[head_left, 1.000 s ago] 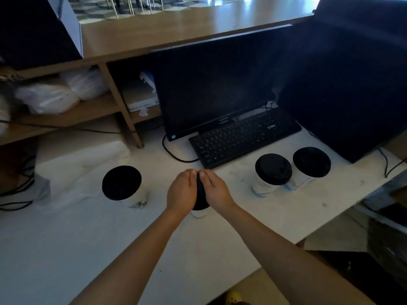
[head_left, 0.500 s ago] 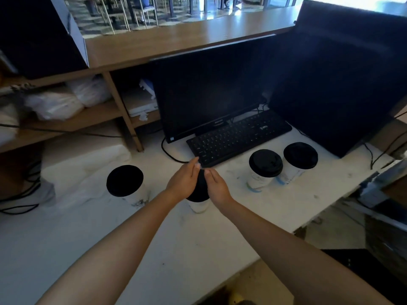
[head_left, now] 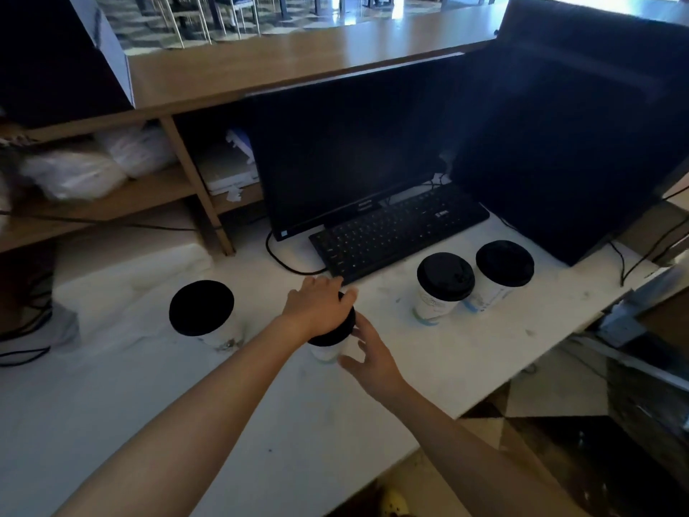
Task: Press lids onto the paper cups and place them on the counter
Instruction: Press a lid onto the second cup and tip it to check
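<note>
A white paper cup (head_left: pixel 328 350) with a black lid (head_left: pixel 333 335) stands on the white counter (head_left: pixel 261 423) in front of me. My left hand (head_left: pixel 317 305) lies palm-down over the lid, fingers curled around its rim. My right hand (head_left: pixel 367 358) is beside the cup's right side with fingers spread, barely touching or just off it. A lidded cup (head_left: pixel 203 315) stands to the left. Two more lidded cups (head_left: pixel 443 283) (head_left: pixel 501 268) stand close together to the right.
A black keyboard (head_left: pixel 395 233) and dark monitor (head_left: pixel 354 143) sit just behind the cups, with a second dark screen (head_left: pixel 578 125) at the right. Wooden shelves (head_left: pixel 112 203) with white bags are at the left. The counter's front edge drops off at the lower right.
Both hands were pinched on the lid from either side. Now my left hand has slid on top of the lid and my right hand has opened and drawn back to the cup's side.
</note>
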Tool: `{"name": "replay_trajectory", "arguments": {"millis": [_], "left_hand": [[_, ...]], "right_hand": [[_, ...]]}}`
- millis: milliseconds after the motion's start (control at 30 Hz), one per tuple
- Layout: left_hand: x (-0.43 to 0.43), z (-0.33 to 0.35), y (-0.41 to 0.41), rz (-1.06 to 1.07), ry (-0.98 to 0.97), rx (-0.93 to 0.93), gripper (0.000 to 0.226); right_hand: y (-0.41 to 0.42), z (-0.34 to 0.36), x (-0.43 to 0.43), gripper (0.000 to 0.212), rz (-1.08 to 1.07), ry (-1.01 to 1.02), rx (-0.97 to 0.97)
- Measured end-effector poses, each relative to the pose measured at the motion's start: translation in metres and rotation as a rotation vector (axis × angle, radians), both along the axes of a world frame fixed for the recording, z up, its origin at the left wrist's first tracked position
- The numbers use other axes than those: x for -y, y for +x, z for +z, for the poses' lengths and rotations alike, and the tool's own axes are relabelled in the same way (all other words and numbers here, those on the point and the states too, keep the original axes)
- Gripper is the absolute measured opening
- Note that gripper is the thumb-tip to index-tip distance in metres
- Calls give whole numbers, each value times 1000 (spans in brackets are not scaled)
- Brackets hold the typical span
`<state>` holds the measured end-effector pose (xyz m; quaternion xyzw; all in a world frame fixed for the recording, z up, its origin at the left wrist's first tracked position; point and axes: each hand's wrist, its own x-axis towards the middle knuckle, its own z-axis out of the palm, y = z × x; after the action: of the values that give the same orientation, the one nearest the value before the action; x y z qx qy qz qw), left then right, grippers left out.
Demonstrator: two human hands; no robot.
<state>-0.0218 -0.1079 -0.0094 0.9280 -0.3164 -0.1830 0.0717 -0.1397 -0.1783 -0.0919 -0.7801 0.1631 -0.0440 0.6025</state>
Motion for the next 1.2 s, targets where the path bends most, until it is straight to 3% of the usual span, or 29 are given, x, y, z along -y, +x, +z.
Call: {"name": "replay_trajectory", "arguments": {"millis": [133, 400, 733, 867, 933, 1000, 1033, 1133, 1200], "left_hand": [[3, -12, -14, 74, -43, 173, 56], [2, -20, -11, 28, -55, 230, 53], [-5, -9, 3, -103, -77, 114, 56], [-4, -3, -5, 147, -60, 151, 57], [-2, -4, -15, 299, 0, 132, 58], [-2, -8, -19, 318, -8, 134, 58], [-4, -10, -18, 277, -25, 166, 56], [-18, -14, -8, 114, -131, 180, 45], [-25, -14, -2, 52, -183, 123, 37]], "right_hand": [[20, 1, 9, 77, 138, 121, -39], [45, -21, 27, 98, 350, 146, -149], [37, -26, 5, 77, 91, 202, 24], [33, -21, -15, 71, -83, 209, 77], [34, -20, -27, 62, -145, 315, 118], [30, -19, -39, 49, -160, 434, 116], [27, -18, -43, 46, -166, 413, 88], [17, -23, -34, 54, -98, 78, 36], [19, -22, -21, 60, -6, 110, 61]]}}
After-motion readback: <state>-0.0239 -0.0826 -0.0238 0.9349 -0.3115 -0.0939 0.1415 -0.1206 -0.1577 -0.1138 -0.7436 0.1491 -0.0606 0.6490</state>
